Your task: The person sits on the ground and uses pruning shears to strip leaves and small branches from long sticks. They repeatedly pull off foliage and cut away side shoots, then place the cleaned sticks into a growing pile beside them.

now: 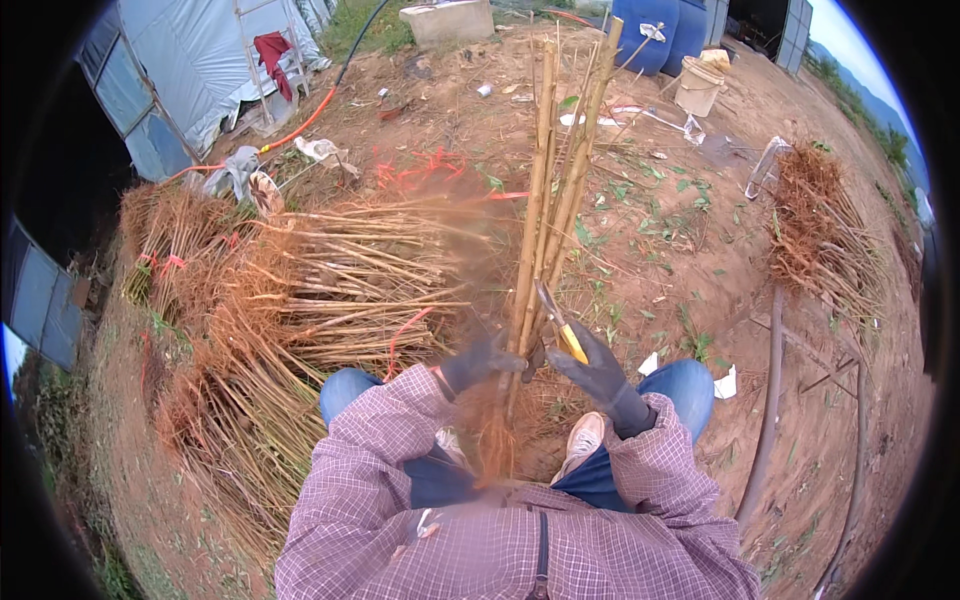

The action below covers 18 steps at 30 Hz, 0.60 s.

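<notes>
Outdoors, on bare reddish-brown soil [680, 250] strewn with leaves and scraps, the person sat with knees apart in blue jeans. Greenhouse plastic sheeting [190, 60] stood at upper left; blue barrels [655, 25] and a pale bucket [698, 88] at the top. Large piles of bundled saplings [300, 290] with rusty-brown roots lay to the left, another pile [815, 225] well apart at right. Bundle of tan, straight sapling stems [555, 170] stood nearly upright between the knees, roots down near the lap, tips pointing away. Left hand [480, 362], dark-gloved, was closed around the bundle just above the roots. Right hand [595, 370], also gloved, gripped yellow-handled pruning shears [560, 322], blades touching the stems.
</notes>
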Each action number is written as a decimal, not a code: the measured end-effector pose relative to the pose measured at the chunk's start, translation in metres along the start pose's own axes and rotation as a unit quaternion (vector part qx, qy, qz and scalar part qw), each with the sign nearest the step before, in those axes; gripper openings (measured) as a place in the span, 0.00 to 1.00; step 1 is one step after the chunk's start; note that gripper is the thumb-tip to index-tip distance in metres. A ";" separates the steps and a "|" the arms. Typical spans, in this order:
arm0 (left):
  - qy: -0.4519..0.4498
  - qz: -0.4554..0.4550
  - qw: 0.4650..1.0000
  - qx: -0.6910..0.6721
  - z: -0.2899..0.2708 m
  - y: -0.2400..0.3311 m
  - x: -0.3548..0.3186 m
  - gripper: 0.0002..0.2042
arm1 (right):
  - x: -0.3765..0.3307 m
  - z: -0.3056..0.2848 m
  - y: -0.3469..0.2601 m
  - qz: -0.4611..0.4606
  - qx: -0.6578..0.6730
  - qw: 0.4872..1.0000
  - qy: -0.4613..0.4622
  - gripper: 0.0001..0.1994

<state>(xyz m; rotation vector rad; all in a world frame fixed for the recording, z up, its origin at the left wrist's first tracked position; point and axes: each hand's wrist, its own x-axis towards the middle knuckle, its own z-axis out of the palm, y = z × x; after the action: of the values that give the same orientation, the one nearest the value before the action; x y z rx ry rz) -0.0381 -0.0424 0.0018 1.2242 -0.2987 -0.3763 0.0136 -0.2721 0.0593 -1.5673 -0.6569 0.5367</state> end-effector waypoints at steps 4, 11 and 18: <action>0.023 -0.021 0.999 0.031 0.009 -0.011 0.001 0.28 | 0.003 0.008 -0.021 0.080 -0.027 0.996 -0.021 0.24; 0.140 -0.084 0.973 0.166 -0.020 -0.064 -0.003 0.32 | 0.002 0.023 0.000 0.049 0.055 0.997 0.031 0.24; 0.098 -0.013 0.995 0.029 -0.008 -0.020 0.005 0.26 | 0.011 -0.022 -0.029 0.086 0.239 0.965 -0.059 0.22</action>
<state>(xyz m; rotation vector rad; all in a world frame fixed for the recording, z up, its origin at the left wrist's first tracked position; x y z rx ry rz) -0.0327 -0.0433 -0.0197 1.3119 -0.1252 -0.2695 0.0335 -0.2796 0.0907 -1.1447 -0.4374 0.8558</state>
